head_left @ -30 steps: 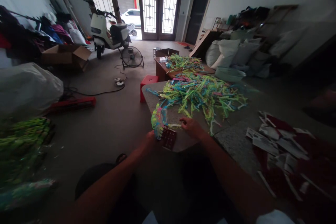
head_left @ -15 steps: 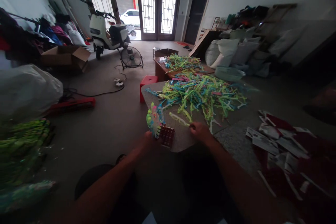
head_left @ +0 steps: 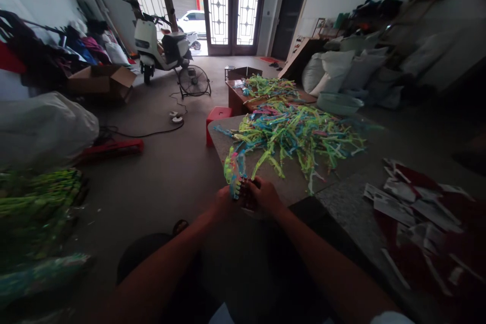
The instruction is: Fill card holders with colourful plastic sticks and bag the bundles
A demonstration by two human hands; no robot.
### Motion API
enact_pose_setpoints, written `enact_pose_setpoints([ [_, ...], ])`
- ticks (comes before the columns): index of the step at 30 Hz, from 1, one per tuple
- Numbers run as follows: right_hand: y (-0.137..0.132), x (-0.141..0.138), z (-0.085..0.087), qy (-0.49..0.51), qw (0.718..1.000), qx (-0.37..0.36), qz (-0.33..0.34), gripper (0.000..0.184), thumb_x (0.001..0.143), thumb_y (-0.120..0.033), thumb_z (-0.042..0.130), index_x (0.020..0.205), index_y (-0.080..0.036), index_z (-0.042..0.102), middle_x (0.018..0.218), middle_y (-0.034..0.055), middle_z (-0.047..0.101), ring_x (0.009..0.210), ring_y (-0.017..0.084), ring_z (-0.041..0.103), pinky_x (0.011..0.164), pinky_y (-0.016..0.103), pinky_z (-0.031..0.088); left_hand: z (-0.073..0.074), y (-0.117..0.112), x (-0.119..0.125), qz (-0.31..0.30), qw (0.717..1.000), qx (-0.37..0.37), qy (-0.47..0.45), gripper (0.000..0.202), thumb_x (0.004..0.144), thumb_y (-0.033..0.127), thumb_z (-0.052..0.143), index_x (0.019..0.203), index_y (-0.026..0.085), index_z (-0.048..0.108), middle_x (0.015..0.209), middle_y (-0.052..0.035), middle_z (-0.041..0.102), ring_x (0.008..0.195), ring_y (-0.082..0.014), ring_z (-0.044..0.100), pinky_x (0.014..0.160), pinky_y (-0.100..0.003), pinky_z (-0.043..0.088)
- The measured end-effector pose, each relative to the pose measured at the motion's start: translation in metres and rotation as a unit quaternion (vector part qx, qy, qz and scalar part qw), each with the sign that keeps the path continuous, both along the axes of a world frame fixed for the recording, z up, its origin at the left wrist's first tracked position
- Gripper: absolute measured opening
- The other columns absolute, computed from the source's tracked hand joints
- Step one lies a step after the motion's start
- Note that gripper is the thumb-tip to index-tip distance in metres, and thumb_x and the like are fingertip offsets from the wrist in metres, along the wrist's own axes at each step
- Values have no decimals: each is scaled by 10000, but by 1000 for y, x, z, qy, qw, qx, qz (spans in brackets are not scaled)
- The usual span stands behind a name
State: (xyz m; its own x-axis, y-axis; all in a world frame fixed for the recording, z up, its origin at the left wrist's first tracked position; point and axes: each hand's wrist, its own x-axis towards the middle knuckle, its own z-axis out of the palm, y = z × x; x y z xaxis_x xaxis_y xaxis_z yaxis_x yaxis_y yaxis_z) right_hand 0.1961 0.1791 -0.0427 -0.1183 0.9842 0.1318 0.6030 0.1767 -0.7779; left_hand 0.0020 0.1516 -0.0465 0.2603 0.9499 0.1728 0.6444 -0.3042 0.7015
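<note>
Gripping left hand [head_left: 222, 198]: fingers closed round bundle [head_left: 233, 172] of neon plastic strips, at near desk [head_left: 296, 188] edge
Right hand [head_left: 266, 195]: fingers curled over bundle's lower end, pinch or not, can't tell
Desk: speckled stone, rounded corner
Loose pile [head_left: 294, 134]: thin floppy strips, green, blue, pink
Cardboard box [head_left: 102, 79]: flaps open, contents hidden
Basin [head_left: 339, 103]: pale green, round, shallow

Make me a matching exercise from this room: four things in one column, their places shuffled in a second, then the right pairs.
1. scooter
2. red stool
3. bunch of strips
4. cardboard box

A. held in the left hand
B. parked near the glass doors
C. open, on the floor at the left
D. on the floor beside the table

Pairs: 1-B, 2-D, 3-A, 4-C.
</note>
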Motion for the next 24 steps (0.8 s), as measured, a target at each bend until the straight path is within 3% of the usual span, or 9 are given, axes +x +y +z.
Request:
enact_pose_setpoints([
  [4,-4,-4,8,-119,993,7,-6,313,1033,-442,512,883,-195,632,826,53,704,773,181,645,673,265,338,0,0,1,-5,1000,1,13,181,910,312,641,970,171,736,904,-73,764,780,-184,704,669,-234,504],
  [11,-10,-13,27,-313,949,-21,17,319,1093,-406,408,1065,-187,638,1042,128,740,989,234,702,764,276,405,4,2,4,-20,1000,4,15,182,929,300,607,945,174,738,890,-81,756,768,-185,690,706,-252,505],
  [17,-12,-22,35,-354,934,-32,29,333,1089,-377,379,1119,-169,638,1125,164,722,1031,262,707,830,322,483,2,3,2,-23,1000,-2,13,155,905,249,602,938,169,732,887,-80,747,784,-189,684,720,-259,512],
  [24,-11,-33,39,-347,937,-38,22,317,1069,-335,421,1156,-146,659,1107,168,747,1019,267,727,836,333,509,0,2,2,-33,999,-2,-7,150,882,221,599,944,155,718,930,-78,756,805,-176,670,753,-259,530],
])
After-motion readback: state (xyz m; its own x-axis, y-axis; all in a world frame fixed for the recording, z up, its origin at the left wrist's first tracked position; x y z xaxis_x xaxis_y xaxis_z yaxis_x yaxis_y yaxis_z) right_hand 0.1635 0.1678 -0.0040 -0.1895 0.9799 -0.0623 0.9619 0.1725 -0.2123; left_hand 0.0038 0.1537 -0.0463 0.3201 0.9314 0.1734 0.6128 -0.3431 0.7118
